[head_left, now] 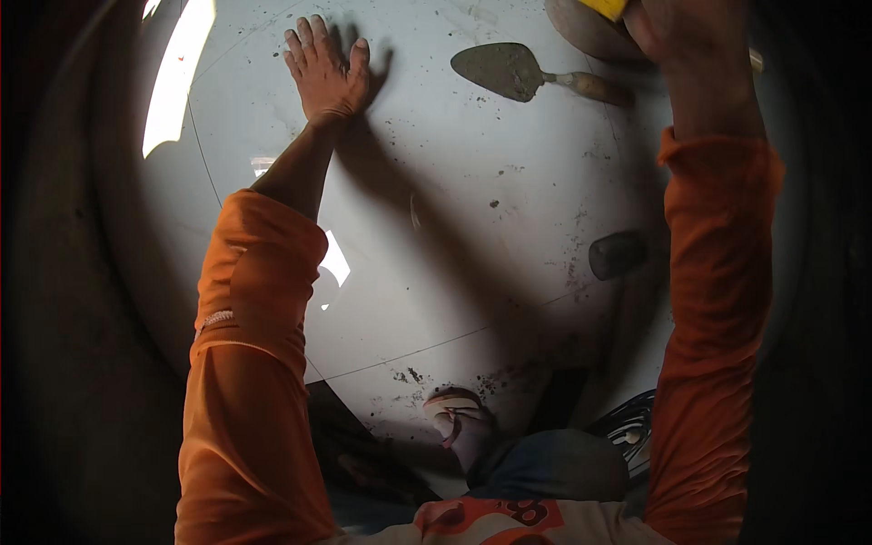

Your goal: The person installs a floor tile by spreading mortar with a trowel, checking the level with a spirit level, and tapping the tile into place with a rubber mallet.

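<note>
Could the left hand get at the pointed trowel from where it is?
Probably yes: the left hand is open, fingers spread, and only pale floor shows between it and the trowel, whose blade points its way; the handle lies farther off.

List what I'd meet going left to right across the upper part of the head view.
Bright patch of light on the floor → left hand, spread palm-down → trowel → right hand, partly cut off by the top edge.
</note>
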`<state>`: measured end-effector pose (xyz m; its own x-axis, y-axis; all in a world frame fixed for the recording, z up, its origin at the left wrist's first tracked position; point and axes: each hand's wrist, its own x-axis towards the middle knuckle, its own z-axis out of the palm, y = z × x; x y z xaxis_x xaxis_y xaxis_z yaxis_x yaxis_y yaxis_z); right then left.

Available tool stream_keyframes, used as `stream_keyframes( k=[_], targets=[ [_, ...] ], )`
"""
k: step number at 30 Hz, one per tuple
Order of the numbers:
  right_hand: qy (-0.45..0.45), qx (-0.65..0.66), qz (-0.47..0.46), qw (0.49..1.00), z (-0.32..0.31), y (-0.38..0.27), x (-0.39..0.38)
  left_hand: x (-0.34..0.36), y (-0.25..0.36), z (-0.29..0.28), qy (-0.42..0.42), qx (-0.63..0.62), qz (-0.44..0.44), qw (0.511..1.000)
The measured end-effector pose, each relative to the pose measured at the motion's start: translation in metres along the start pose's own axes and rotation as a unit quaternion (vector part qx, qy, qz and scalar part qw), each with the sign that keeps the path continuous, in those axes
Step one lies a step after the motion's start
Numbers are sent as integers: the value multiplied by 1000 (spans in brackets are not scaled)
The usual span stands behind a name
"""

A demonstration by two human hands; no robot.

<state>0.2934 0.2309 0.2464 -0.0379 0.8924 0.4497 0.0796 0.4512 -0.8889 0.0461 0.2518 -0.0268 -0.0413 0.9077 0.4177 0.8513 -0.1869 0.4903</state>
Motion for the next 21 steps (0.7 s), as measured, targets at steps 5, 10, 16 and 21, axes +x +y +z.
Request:
stream_keyframes(
  k=[5,10,16,21],
  targets=[
    [62,-116,148,980,-93,-60,-187,-184,54,-70,-98,213,-223,946],
    [117,-79,202,969,-125,-90,-270,-252,201,-49,-255,138,-81,954],
    [152,-29,157,975,-121,-110,-266,-286,269,-21,-324,-131,69,935],
    [187,7,143,972,-114,-95,-285,-305,198,-96,-350,-132,107,921]
  ],
)
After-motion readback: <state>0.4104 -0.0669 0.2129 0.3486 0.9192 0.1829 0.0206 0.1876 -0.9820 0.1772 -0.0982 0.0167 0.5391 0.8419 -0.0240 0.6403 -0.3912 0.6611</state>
